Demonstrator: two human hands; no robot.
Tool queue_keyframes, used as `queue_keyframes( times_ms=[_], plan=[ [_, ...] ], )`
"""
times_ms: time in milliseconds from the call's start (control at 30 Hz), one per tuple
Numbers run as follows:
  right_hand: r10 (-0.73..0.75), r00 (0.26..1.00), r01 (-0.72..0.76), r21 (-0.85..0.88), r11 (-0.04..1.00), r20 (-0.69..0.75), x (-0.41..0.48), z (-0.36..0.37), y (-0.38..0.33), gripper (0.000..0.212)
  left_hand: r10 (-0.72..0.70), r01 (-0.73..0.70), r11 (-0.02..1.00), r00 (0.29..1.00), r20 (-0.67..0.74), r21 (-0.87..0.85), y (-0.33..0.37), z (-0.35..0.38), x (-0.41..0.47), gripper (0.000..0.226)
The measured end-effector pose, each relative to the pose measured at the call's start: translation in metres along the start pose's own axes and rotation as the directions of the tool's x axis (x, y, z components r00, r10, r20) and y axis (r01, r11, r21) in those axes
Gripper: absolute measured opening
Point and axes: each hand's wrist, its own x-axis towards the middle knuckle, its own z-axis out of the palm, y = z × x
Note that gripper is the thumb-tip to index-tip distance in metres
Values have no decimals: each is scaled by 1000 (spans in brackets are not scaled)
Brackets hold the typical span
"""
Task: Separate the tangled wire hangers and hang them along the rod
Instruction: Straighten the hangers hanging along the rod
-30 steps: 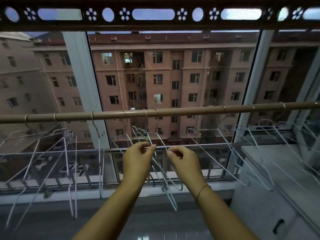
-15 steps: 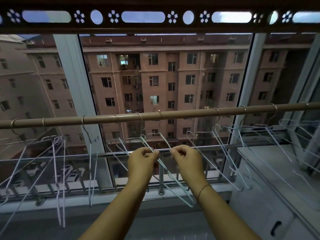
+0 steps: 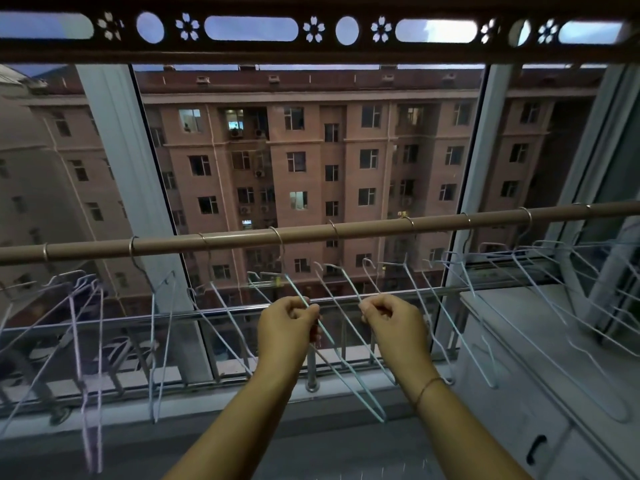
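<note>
Centrally, the left hand [image 3: 289, 325] pinched the slanted wire of a pale blue hanger [image 3: 332, 344]; the right hand [image 3: 394, 322] pinched a neighbouring white hanger [image 3: 349, 292], just beside it. Both hung from the rod [image 3: 346, 232], which spanned the frame. Other hangers [image 3: 491, 306] crowded left and right; a window railing [image 3: 207, 313] ran just behind.

Pale blue wire hangers [image 3: 341, 344]; tan rod [image 3: 346, 231]; dark brown valance [image 3: 311, 50], flower cutouts.
</note>
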Motion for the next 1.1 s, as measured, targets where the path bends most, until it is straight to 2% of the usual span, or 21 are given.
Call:
queue_keyframes(
  times_ms=[333,567,633,733,833,967,1100],
  plan=[
    [1,1000,-1,-12,1000,-27,-4,-4,9,12,9,-9,1000,1000,-20,9,-9,-8,2,11],
    [3,1000,-3,-8,1000,8,-6,-8,7,7,-17,17,1000,999,-28,25,-14,-13,1,9],
    [-25,1000,25,-21,999,-11,-8,-10,5,10,-12,13,999,999,-43,34,-14,-14,-1,5],
    [-108,991,104,-55,993,-74,-13,-13,-6,15,13,-10,999,997,-71,46,-15,-20,-5,13],
    [-199,976,191,-88,978,-89,-21,-11,-23,19,30,-26,998,995,-97,50,-15,-28,-10,7],
    [-271,962,271,20,962,0,-36,1,-52,16,103,-94,994,980,-169,60,-13,-46,-18,7],
    [-257,950,239,118,964,177,-56,23,-75,15,198,-174,979,940,-278,106,-8,-77,-29,6]
  ],
)
